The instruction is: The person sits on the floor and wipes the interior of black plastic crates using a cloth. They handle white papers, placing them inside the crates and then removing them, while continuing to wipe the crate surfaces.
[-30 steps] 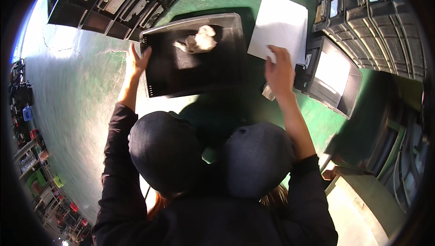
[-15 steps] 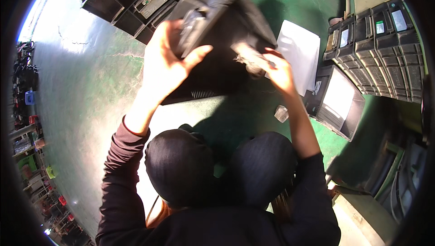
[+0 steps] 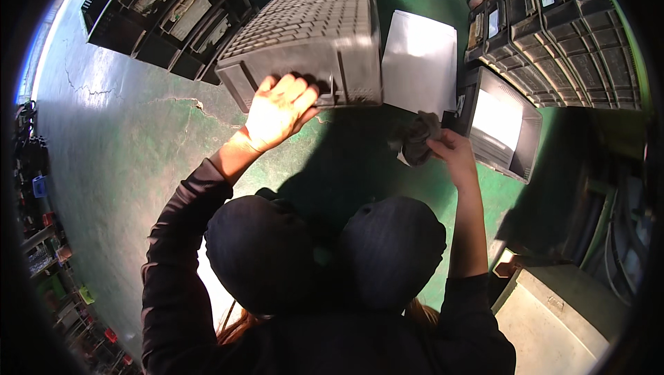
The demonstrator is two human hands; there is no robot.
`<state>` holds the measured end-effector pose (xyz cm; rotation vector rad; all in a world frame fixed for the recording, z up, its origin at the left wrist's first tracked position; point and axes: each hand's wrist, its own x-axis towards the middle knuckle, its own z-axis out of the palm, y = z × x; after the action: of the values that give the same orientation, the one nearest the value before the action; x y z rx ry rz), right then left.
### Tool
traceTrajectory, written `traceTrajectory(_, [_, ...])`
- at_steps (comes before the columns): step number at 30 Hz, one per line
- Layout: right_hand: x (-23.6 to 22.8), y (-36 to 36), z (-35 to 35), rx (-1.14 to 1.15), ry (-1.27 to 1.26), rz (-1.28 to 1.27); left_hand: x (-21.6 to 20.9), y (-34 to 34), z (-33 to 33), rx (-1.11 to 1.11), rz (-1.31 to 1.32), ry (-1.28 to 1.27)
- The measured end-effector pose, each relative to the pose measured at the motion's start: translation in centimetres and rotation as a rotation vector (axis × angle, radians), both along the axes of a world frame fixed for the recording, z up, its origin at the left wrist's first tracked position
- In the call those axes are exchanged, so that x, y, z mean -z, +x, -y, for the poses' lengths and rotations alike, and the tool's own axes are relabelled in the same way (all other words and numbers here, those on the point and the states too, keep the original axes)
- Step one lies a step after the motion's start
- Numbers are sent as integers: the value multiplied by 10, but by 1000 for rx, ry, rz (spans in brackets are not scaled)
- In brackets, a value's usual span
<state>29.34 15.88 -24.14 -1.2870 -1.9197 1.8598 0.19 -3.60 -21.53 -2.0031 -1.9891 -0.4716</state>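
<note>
A dark grey plastic crate [image 3: 304, 19] is tipped over in front of me, its ribbed grid underside facing up. My left hand [image 3: 277, 114] has its fingers curled round the handle area on the crate's near side. To the right, apart from the crate, my right hand [image 3: 456, 152] pinches a crumpled dark grey rag [image 3: 420, 138] that hangs over the green floor. A white sheet or flat panel [image 3: 418, 60] lies just right of the crate. Beyond the rag stands a smaller grey bin [image 3: 531, 133] with something white inside.
Black crates [image 3: 121, 19] with worn labels are at the far left. A stack of dark crates [image 3: 560, 57] stands at the far right. Near my right elbow is a cream-coloured box-like surface [image 3: 546, 326]. Cluttered shelving [image 3: 52, 250] runs along the left rim.
The crate has turned from showing its inside to showing its underside. My left hand has shifted to its near side. The right hand has pulled back from the crate toward me with the rag.
</note>
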Motion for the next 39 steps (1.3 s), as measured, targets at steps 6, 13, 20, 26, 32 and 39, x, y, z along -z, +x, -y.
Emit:
traceTrajectory(6, [-22, -13, -13, -36, 205, 12, 18, -15, 13, -81, 65, -152])
traceTrajectory(13, [-61, -10, -61, 108, -42, -132, -60, -33, -14, -183, 483, 302])
traceTrajectory(20, [-149, -20, -81, 162, -5, -621, -13, -59, 28, -412, 1761, 601])
traceTrajectory(26, [-219, -81, -88, -222, -105, -1014, 107, -31, 33, -503, 2208, 522])
traceTrajectory(32, [-220, -129, -101, -161, -196, -1147, 207, -33, 68, -543, 1969, 369])
traceTrajectory(39, [-112, -185, -73, -184, 131, -649, 146, -48, 37, -897, 1370, 209])
